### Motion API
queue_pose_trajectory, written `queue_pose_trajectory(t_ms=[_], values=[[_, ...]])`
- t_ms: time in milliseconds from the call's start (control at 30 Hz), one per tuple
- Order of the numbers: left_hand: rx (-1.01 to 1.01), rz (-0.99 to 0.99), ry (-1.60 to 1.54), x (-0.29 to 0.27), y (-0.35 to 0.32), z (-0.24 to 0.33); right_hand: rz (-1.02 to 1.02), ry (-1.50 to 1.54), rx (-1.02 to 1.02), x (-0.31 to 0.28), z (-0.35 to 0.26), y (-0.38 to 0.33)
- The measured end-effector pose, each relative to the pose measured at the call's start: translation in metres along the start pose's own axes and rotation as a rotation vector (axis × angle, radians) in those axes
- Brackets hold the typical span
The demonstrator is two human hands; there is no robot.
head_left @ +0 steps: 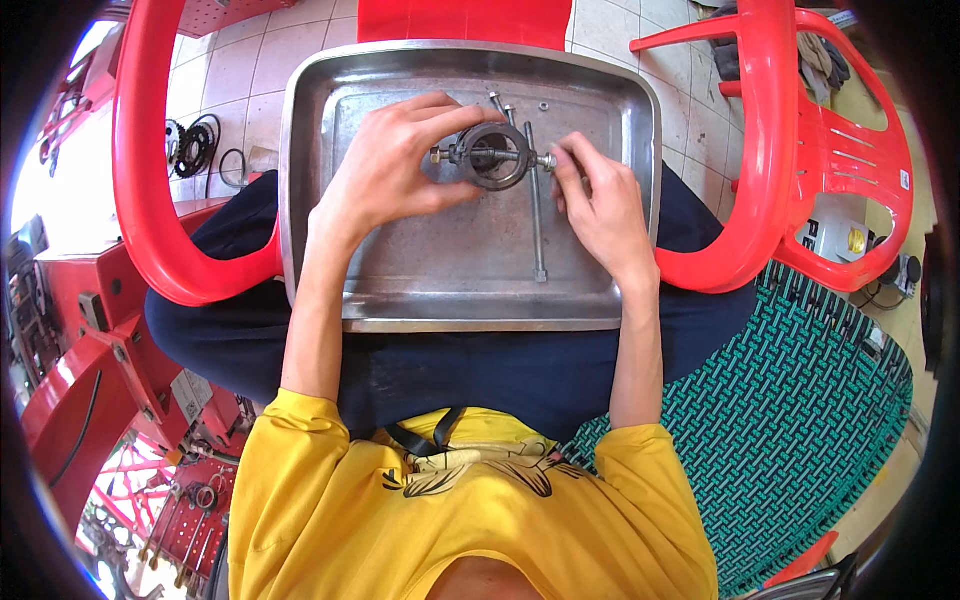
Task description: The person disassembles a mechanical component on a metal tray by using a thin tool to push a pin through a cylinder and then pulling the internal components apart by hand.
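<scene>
Above the metal tray (470, 312), my left hand (395, 165) grips a dark metal ring (503, 185) between curved fingers and thumb. A threaded bolt (515, 156) passes crosswise through the ring, its head sticking out near my left palm. At the bolt's other end, my right hand (605, 200) pinches a small nut or end piece (548, 161) with thumb and forefinger. Beneath the ring, a long bolt (538, 235) lies in the tray. Beyond it are a shorter bolt (495, 100) and a loose nut (543, 105).
The tray rests across my lap and a red plastic chair (145, 180), whose arms rise on both sides. Another red chair (850, 150) is at the far right. A green woven seat (790, 430) lies on the right, red metal machinery (90, 350) on the left.
</scene>
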State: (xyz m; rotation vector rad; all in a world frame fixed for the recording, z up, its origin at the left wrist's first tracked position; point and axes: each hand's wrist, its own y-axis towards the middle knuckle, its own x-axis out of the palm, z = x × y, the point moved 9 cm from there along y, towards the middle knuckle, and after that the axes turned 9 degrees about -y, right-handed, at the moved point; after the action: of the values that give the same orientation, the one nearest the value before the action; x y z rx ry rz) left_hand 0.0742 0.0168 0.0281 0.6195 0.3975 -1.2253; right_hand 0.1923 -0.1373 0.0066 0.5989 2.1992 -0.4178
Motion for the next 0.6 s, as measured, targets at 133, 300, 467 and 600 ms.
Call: queue_pose_trajectory(t_ms=[133, 300, 467, 600], values=[[0.018, 0.019, 0.012, -0.003, 0.001, 0.004, 0.003, -0.162, -0.03, 0.0, -0.016, -0.002], [0.051, 0.096, 0.059, -0.008, 0.001, 0.007, -0.044, -0.317, -0.156, 0.017, -0.018, -0.002], [0.051, 0.11, 0.056, -0.011, 0.002, 0.008, 0.018, -0.361, -0.276, 0.013, -0.029, -0.002], [0.057, 0.155, 0.096, -0.012, -0.001, 0.005, 0.046, -0.354, -0.31, 0.012, -0.028, -0.003]])
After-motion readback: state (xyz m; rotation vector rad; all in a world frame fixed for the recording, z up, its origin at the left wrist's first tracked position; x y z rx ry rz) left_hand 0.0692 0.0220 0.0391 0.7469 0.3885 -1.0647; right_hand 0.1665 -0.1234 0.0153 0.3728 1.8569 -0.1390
